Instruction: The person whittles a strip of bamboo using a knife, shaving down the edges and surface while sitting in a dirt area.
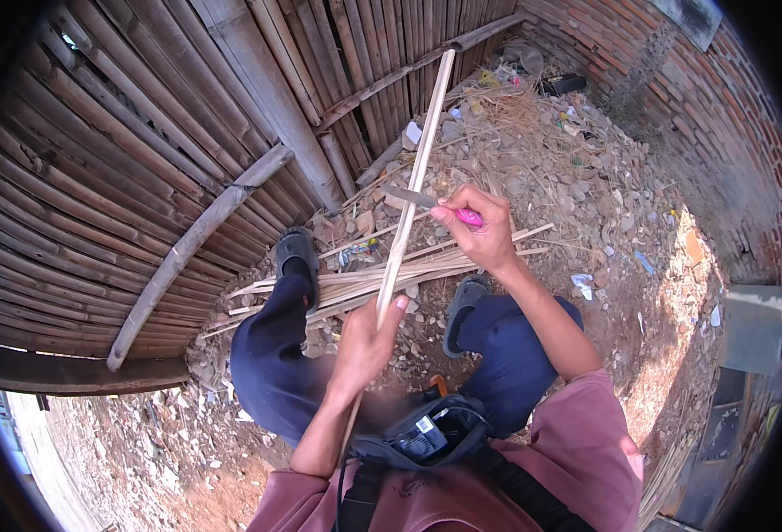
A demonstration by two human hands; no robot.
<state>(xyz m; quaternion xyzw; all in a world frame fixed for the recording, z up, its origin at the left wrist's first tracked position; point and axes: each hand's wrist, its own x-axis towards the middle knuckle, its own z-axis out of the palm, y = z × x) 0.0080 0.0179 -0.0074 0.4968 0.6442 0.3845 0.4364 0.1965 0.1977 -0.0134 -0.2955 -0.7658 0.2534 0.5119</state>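
Bamboo fencing [98,177] is filling the left. Near centre, the left hand [364,341] is clamping one long bamboo strip [417,168], angled far-right; the right hand [484,230] is gripping a pink-handled knife [426,202], blade touching it. A dozen-odd cut slats [355,279] are lying between two sandals; shaving seems unfinished.

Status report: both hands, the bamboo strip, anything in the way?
Left hand grips the bamboo strip. Right hand holds pink-handled knife, blade against strip. Cut strips piled by the feet; nothing blocking.
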